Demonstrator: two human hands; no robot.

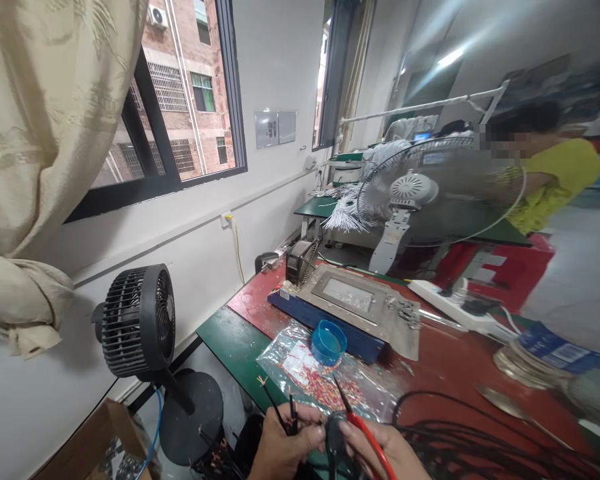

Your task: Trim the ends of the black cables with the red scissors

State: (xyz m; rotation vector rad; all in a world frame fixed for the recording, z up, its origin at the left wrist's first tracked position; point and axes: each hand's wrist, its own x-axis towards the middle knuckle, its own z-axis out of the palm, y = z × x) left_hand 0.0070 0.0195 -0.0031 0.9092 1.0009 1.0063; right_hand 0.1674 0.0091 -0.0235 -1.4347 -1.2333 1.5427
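Note:
At the bottom centre, my left hand (295, 437) is closed around black cables (279, 413) whose ends show thin stripped wires. Beside it, my right hand (380, 443) grips a red-handled pointed tool (367, 437) with a slim dark tip; its exact kind does not show. A dark rounded piece (335, 440) stands between the two hands, close to the fingers of both. Just beyond them lies a clear plastic bag (275, 363) with many tiny red and yellow pieces (330, 388) on it. On the bag sits a blue round dish (329, 342).
A coil of black cable (460, 427) lies to the right, near a spoon (510, 405) and a large clear bottle (555, 347). Behind stand a blue-sided hot-plate-like box (325, 325) and a power strip (460, 307). A black fan (137, 320) is left; a person in yellow (560, 180) works beyond.

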